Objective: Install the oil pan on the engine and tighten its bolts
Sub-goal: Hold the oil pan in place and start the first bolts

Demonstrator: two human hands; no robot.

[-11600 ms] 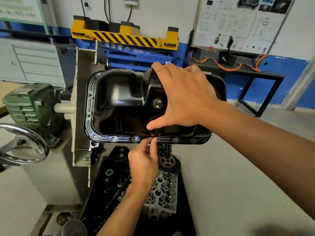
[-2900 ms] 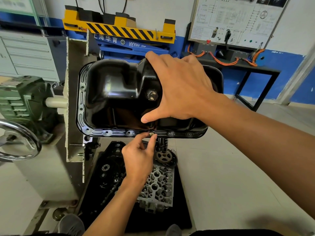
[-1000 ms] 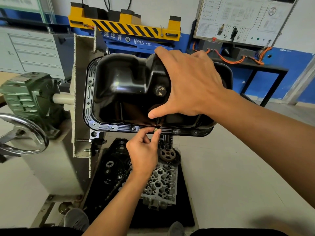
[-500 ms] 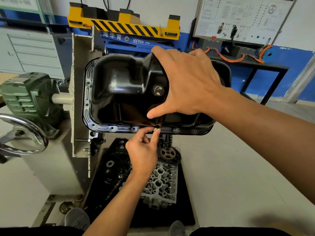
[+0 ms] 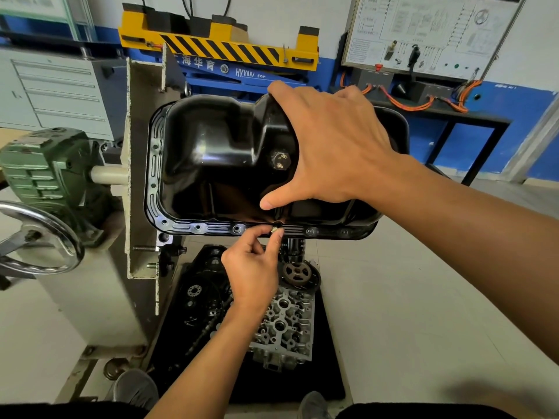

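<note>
The right hand (image 5: 329, 146) lies spread over the glossy black stamped-steel oil pan (image 5: 211, 158), palm against its raised hump. Its fingers are laid over the far upper edge and the thumb reaches down toward the near rim; it presses on the pan without closing round it. The pan stands on edge against the engine, which it hides, with its hollowed outer face toward the camera. A dark hexagonal drain plug (image 5: 280, 160) sits just left of the right palm.

Directly below the right thumb, the left hand (image 5: 251, 273) pinches a small brass-coloured bolt (image 5: 275, 229) between thumb and forefinger. The bolt sits at a hole in the pan's ribbed lower flange (image 5: 211, 228), and the other fingers are curled in. I cannot tell how far the bolt is seated.

Beneath the left wrist a grey aluminium cylinder head (image 5: 284, 325) lies on a black floor mat (image 5: 326, 373), with a dark toothed sprocket (image 5: 298, 272) just right of the left knuckles. Well left of both hands are a green cast gearbox (image 5: 45, 167) and a chromed handwheel (image 5: 60, 237).
</note>
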